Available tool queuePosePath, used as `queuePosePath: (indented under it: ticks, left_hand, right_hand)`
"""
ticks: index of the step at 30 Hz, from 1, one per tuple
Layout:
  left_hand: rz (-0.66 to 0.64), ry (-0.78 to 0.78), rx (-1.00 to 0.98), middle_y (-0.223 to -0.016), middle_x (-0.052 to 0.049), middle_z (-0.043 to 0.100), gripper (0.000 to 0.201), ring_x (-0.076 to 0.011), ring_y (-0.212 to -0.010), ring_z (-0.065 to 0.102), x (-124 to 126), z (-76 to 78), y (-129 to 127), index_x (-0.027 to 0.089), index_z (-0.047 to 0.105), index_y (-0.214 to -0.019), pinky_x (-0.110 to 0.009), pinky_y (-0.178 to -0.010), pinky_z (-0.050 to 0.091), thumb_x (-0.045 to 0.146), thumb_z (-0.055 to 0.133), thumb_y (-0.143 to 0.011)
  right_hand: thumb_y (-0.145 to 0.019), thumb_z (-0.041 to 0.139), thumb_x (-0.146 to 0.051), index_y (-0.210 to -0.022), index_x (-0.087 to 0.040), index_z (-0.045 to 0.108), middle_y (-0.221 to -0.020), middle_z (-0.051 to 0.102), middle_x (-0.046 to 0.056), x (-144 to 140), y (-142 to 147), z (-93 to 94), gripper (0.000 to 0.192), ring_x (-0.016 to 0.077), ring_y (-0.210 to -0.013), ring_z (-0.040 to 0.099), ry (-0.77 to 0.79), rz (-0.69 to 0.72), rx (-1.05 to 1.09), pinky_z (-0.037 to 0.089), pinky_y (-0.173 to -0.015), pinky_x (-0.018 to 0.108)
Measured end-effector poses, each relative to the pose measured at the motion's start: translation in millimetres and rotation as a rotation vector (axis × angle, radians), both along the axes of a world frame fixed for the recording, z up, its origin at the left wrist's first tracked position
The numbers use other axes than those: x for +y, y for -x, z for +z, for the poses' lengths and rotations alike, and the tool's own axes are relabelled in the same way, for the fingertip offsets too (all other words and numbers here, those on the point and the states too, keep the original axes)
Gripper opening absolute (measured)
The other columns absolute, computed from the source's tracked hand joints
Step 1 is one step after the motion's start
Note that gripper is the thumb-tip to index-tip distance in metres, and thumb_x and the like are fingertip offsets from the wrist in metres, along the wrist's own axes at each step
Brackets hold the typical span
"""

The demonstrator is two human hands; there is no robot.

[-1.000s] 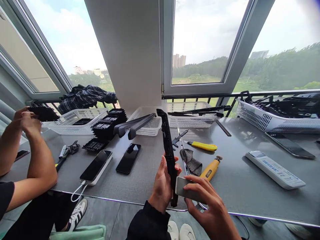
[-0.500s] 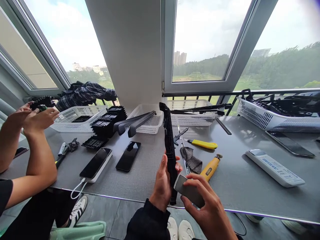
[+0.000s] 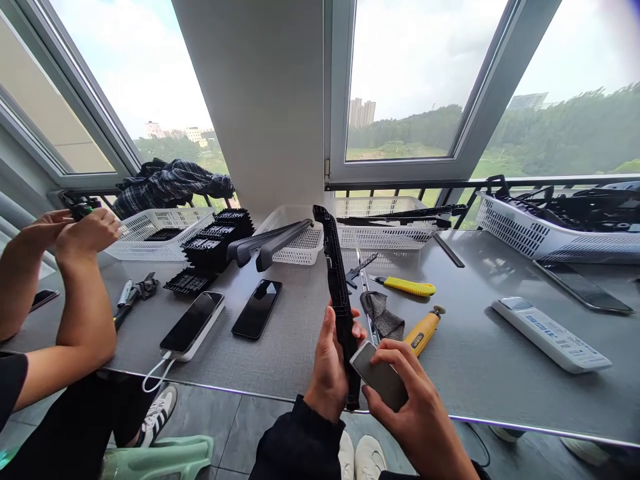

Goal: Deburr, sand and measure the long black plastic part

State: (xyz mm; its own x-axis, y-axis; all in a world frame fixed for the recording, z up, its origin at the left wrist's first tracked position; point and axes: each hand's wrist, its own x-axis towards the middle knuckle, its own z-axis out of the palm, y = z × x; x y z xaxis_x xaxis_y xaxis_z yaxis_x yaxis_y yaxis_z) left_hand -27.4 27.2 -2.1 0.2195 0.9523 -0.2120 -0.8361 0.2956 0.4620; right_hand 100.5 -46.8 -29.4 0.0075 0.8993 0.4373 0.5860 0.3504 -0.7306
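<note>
With the left hand (image 3: 326,367) as centre, a strip (image 3: 336,275) in it, the right hand (image 3: 423,407) holds a block (image 3: 384,385) at four o'clock. On the table (image 3: 285,360): smartphone (image 3: 257,309) at ten, caliper (image 3: 354,274) at one, basket (image 3: 380,239) behind it, utility knife (image 3: 410,287) beyond a cloth (image 3: 385,313) at two, power bank (image 3: 550,337) at three.

Long black part (image 3: 337,283): held, top leaning left | grey block (image 3: 383,383): held slanted, by part's lower right side
</note>
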Motion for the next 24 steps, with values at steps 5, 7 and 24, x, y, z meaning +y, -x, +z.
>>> queuePosePath:
  ticks: [5, 7, 24]
  left_hand:
    - [0.084, 0.011, 0.0, -0.084, 0.0, 0.065, 0.051, -0.0101, -0.067, 0.054, 1.4, 0.0, 0.8, 0.017, 0.072, -0.093, -0.024, -0.069, 0.049, 0.058, 0.094, -0.072]
    - [0.068, 0.01, 0.005, -0.079, 0.001, 0.062, 0.053, -0.0107, -0.066, 0.053, 2.3, -0.6, 1.3, 0.017, 0.072, -0.093, -0.024, -0.07, 0.05, 0.06, 0.094, -0.072]
    - [0.05, -0.034, 0.042, -0.095, -0.003, 0.067, 0.05, -0.0107, -0.069, 0.056, 6.3, -0.8, 6.4, 0.018, 0.07, -0.101, -0.024, -0.066, 0.049, 0.056, 0.093, -0.076]
  right_hand:
    - [-0.086, 0.065, -0.017, -0.106, -0.028, 0.062, -0.125, 0.064, 0.006, -1.8, -1.5, -1.0, 0.023, 0.0226, -0.112, 0.071, 0.039, 0.051, -0.033, 0.06, -0.086, 0.029]
    - [-0.086, 0.065, -0.018, -0.106, -0.028, 0.062, -0.126, 0.064, 0.006, -2.0, -1.0, -1.5, 0.023, 0.0231, -0.113, 0.071, 0.044, 0.047, -0.03, 0.06, -0.086, 0.029]
    - [-0.084, 0.067, -0.016, -0.105, -0.028, 0.065, -0.123, 0.068, 0.006, 0.8, 3.0, 3.3, 0.024, 0.0236, -0.111, 0.074, 0.001, 0.057, -0.019, 0.062, -0.087, 0.028]
